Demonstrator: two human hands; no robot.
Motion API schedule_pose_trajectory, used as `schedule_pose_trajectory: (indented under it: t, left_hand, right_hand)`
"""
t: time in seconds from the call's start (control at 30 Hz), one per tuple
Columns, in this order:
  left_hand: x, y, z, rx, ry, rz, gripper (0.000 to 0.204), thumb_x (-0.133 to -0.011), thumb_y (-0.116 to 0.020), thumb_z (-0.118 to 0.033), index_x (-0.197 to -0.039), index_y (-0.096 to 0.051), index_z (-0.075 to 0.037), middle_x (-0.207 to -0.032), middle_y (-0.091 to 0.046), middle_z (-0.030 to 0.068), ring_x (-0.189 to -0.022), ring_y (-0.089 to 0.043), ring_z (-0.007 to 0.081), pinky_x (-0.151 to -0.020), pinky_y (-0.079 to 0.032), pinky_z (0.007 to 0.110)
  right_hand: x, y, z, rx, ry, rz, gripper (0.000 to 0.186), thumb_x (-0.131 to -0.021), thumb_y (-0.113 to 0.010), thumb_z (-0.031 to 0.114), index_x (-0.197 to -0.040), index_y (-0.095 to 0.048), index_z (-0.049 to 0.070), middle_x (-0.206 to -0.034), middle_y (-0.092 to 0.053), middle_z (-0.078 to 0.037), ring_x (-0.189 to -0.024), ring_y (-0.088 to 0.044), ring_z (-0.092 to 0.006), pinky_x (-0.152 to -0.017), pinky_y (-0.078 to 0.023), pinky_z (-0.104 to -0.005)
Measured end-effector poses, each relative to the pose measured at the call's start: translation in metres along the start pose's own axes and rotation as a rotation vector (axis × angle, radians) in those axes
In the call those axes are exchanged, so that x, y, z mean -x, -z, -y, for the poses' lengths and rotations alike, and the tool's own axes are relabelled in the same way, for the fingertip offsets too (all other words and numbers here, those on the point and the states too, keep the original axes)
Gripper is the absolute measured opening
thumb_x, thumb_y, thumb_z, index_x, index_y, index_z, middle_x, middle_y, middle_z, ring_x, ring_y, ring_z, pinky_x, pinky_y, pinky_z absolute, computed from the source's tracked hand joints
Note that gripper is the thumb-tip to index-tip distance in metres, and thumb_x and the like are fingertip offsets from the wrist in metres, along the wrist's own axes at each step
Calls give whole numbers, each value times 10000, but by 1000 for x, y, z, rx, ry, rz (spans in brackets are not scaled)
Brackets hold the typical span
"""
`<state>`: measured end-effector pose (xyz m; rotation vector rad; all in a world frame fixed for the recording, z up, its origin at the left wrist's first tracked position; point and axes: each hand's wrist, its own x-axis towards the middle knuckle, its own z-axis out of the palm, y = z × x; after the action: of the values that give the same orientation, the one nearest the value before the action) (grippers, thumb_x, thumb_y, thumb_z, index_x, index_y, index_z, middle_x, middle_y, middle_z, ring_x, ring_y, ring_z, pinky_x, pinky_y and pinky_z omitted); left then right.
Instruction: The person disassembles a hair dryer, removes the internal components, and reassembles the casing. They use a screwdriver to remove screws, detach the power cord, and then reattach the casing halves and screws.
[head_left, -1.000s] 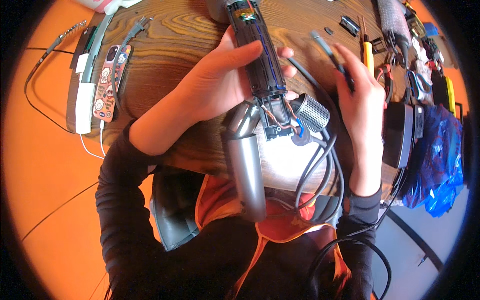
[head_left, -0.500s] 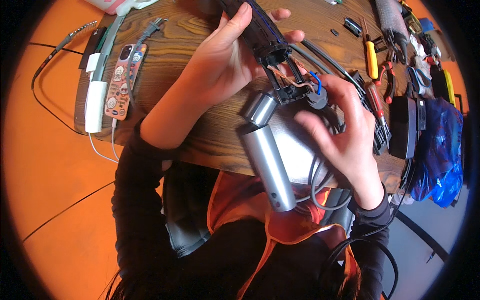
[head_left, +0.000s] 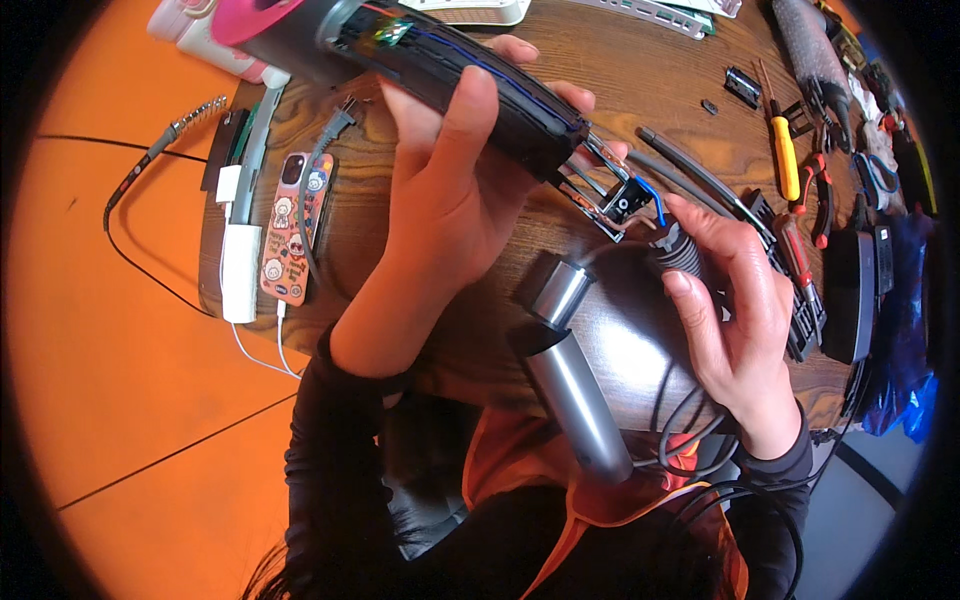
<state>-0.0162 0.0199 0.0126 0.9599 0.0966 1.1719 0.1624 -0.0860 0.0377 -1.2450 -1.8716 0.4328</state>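
My left hand (head_left: 450, 180) is wrapped round the bare black handle of a hair dryer (head_left: 455, 85), whose pink-rimmed grey head points to the upper left. Brown and blue wires come out of the handle's open frame end (head_left: 625, 200). Between thumb and fingers, my right hand (head_left: 735, 310) grips the ribbed grey cable sleeve (head_left: 678, 248), where those wires enter. A grey metal handle tube (head_left: 580, 405) lies tilted below, partly over the table edge. Just above it is a short shiny metal cylinder (head_left: 562, 292). The grey power cord (head_left: 690, 425) loops down beside my right wrist.
A yellow screwdriver (head_left: 785, 160), red-handled pliers (head_left: 820, 200) and a red screwdriver (head_left: 796, 255) lie at right, near a black box (head_left: 848, 295). At left are a patterned phone (head_left: 297, 235), a white power strip (head_left: 240, 275) and a soldering iron (head_left: 150, 160). The wooden table (head_left: 450, 320) ends close to me.
The view has shifted, bringing the hair dryer's pink head into sight. The handle now tilts more toward level, and my right thumb and fingers have closed on the cable sleeve.
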Motion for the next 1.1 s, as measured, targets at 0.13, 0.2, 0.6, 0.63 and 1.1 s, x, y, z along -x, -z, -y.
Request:
schedule_pose_trajectory:
  t: [0.13,0.2,0.6,0.63,1.1]
  left_hand:
    - [3,-1,-3,124,113,71,474,-891,-407,-450,-1214,-304,-119,-1088,-483,108,-1004,-531,305,-906,-412,536]
    - [4,-1,-3,162,131,70,493,-887,-399,-473,-1217,-305,-119,-1091,-492,117,-998,-539,337,-911,-409,524]
    - [4,-14,2,-71,94,8,545,-878,-409,-491,-1238,-303,-95,-1136,-453,122,-1077,-488,352,-884,-447,465]
    - [-1,-13,0,-89,108,109,542,-880,-410,-486,-1236,-308,-91,-1141,-449,117,-1087,-481,345,-897,-433,474]
    - [-3,-59,33,80,27,-69,451,-885,-485,-317,-1286,-306,-215,-1397,-235,163,-1247,-293,393,-1000,-317,530]
  right_hand:
    - [-2,2,1,19,-8,9,288,-778,-595,22,-1042,-529,-73,-986,-598,-193,-885,-612,-287,-763,-475,-297]
    - [-2,2,2,-28,-52,28,283,-795,-558,14,-1059,-523,-79,-1005,-591,-194,-916,-602,-254,-805,-450,-286]
    - [-1,-6,-5,-246,-97,-17,518,-735,-572,-47,-1195,-335,-38,-1189,-416,-152,-961,-530,-189,-809,-429,-264]
    - [-2,-8,-7,-174,7,-50,511,-729,-582,-54,-1184,-351,-44,-1174,-432,-154,-977,-532,-199,-821,-428,-269]
    - [0,5,-1,384,152,-298,377,-650,-664,-41,-1019,-584,-50,-833,-573,-174,-706,-583,-279,-628,-478,-302]
